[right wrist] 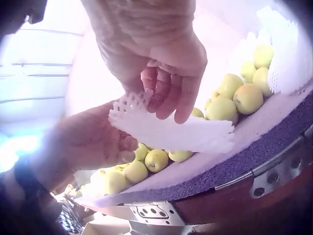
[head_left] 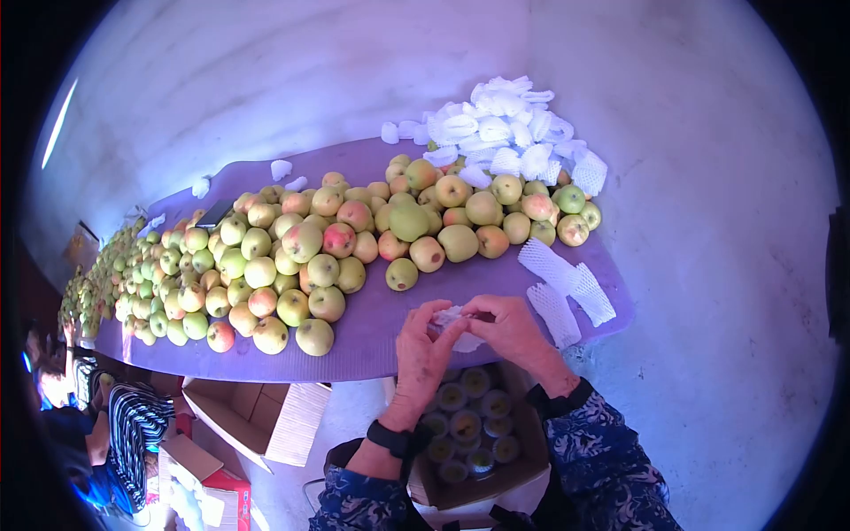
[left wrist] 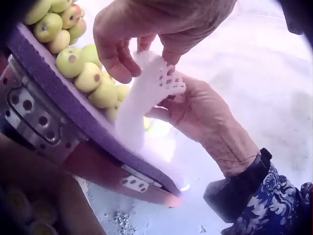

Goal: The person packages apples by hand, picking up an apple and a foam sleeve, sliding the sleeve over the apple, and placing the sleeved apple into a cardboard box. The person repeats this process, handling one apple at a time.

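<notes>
Both hands meet over the front edge of the purple table surface (head_left: 372, 354), pinching a white foam net sleeve (right wrist: 171, 129) between them. My left hand (head_left: 421, 350) grips one end with thumb and fingertips. At the same mesh opening, the fingers of my right hand (head_left: 513, 332) pinch the rim. In the left wrist view the sleeve (left wrist: 142, 98) hangs down limp from the fingers, its net end spread. Just below the hands stands a cardboard box (head_left: 496, 492) holding several apples in foam nets (head_left: 465, 425).
A long heap of yellow-green apples (head_left: 301, 241) covers much of the table. White foam nets (head_left: 505, 124) are piled at the back right, with loose nets (head_left: 551, 265) nearer. A dark flat object (head_left: 215, 214) lies by the apples. Another open carton (head_left: 297, 425) and a person in stripes (head_left: 137, 434) are left.
</notes>
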`<state>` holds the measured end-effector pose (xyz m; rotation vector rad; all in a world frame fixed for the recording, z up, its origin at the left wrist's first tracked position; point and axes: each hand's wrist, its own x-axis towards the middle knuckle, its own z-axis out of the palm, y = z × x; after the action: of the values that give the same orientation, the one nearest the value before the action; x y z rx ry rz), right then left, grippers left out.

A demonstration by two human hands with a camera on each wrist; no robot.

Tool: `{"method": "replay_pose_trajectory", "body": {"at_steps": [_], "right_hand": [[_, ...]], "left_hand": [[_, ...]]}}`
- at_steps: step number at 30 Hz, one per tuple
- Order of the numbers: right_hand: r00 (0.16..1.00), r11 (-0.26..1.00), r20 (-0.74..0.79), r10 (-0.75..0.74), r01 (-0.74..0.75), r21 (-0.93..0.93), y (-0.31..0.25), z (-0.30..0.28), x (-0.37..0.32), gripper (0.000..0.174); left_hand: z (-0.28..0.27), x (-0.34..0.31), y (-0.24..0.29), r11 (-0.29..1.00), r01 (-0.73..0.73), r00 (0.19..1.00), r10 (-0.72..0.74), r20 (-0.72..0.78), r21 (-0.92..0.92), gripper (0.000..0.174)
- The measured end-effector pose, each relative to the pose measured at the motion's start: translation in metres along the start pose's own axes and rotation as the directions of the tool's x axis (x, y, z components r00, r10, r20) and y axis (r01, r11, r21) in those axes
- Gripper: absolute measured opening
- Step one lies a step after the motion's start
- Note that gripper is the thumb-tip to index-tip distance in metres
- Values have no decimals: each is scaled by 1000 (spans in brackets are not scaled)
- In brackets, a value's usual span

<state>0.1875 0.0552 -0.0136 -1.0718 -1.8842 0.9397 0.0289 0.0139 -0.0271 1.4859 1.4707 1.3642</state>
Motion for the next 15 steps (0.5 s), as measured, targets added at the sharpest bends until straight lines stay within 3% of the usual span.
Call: {"method": "replay_pose_trajectory", "body": {"at_steps": [1, 4, 7, 10, 13, 15], "right_hand": [[1000, 999, 12, 6, -7, 52, -1, -2, 0, 16], [997, 994, 50, 66, -70, 80, -4, -5, 0, 16], [998, 998, 23, -66, 66, 3, -3, 5, -2, 15], [994, 992, 54, -96, 100, -78, -11, 21, -4, 13], [995, 997, 75, -71, 71, 3, -16, 28, -3, 12], [992, 997, 128, 21, -30, 75, -16, 28, -1, 12]], "left_hand": [[-7, 0, 2, 993, 103, 991, -98, 92, -55, 29], [-19, -5, 7, 988, 118, 979, -134, 155, 104, 26], [-18, -13, 0, 911, -164, 980, 196, -46, 379, 26], [-17, -14, 4, 845, -232, 950, 303, -76, 482, 28], [-19, -15, 7, 870, -197, 975, 223, -6, 451, 24], [-24, -13, 1, 909, -150, 987, 158, 10, 389, 20]]}}
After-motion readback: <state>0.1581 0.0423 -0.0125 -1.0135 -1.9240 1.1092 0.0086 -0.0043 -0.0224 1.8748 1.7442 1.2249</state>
